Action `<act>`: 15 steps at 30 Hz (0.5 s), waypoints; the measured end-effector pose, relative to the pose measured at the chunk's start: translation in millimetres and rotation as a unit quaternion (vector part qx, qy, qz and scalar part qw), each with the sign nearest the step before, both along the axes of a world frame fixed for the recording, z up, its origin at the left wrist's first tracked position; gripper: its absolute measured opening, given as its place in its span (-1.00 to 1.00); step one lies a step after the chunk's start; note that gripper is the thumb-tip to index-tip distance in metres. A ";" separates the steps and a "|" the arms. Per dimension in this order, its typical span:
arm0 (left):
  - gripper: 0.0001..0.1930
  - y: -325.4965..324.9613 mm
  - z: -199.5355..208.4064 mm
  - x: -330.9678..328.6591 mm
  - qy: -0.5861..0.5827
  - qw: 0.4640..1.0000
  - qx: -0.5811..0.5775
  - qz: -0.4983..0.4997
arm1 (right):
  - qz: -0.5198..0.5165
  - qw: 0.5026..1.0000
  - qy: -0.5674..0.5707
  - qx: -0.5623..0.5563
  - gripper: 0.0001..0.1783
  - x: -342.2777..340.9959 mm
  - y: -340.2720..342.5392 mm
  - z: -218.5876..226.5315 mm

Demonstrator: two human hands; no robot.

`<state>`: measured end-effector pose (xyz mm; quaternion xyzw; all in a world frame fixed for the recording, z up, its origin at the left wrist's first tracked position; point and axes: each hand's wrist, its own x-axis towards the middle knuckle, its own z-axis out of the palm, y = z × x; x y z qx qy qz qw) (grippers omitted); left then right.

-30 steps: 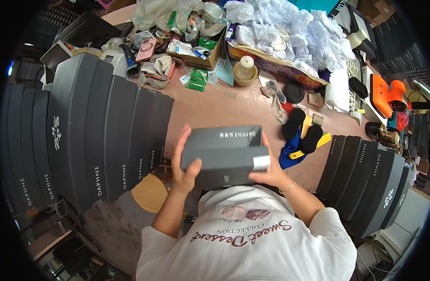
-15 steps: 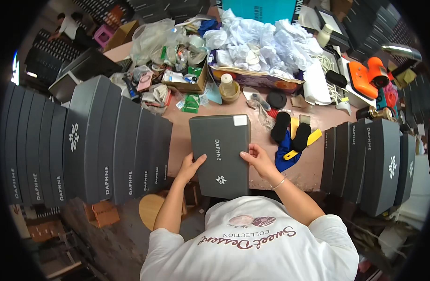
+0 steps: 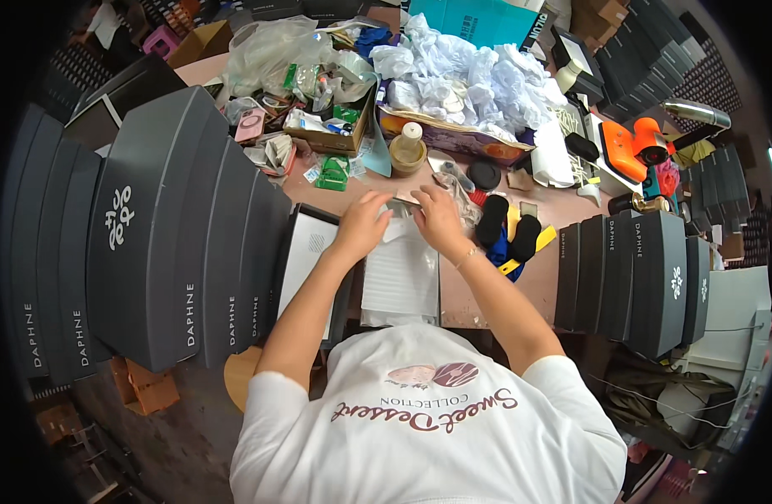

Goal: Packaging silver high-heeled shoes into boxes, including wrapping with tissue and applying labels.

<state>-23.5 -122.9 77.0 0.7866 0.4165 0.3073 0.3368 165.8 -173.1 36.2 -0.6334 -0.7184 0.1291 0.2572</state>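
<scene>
A shoe box (image 3: 400, 277) without its lid lies in front of me, with ribbed white wrapping material covering what is inside. At its far end, my left hand (image 3: 365, 223) reaches over the left side, thumb apart from the bent fingers. Opposite it, my right hand (image 3: 439, 220) is over the right side, its fingers also apart. Both hands' fingertips are close to the far edge of the wrapping; whether they touch it is hard to see. The dark box lid (image 3: 306, 265) leans at the left, its pale inside showing.
Stacked dark shoe boxes stand at the left (image 3: 155, 227) and right (image 3: 655, 281). Behind are a glue bottle (image 3: 409, 149), a carton of crumpled white paper (image 3: 466, 84) and a small carton of oddments (image 3: 327, 139). Black brushes (image 3: 525, 239) and an orange heat tool (image 3: 625, 151) lie to the right.
The closed box has been opened, and its lid now lies at the left. Both hands have moved from the box's sides to its far end. The view has shifted a little.
</scene>
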 end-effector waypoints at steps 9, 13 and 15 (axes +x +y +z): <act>-0.69 69.6 -89.2 80.5 0.385 0.905 0.002 -0.178 | 0.026 0.984 -0.138 -0.106 -0.76 11.9 -48.8 -26.4; -0.75 77.3 -121.6 82.4 0.391 0.907 0.022 -0.155 | -0.001 0.998 -0.063 0.023 -0.76 36.9 6.5 -10.7; -0.75 72.0 -109.0 86.6 0.358 0.924 0.036 -0.129 | 0.028 0.983 -0.180 0.000 -0.79 42.5 44.0 -20.1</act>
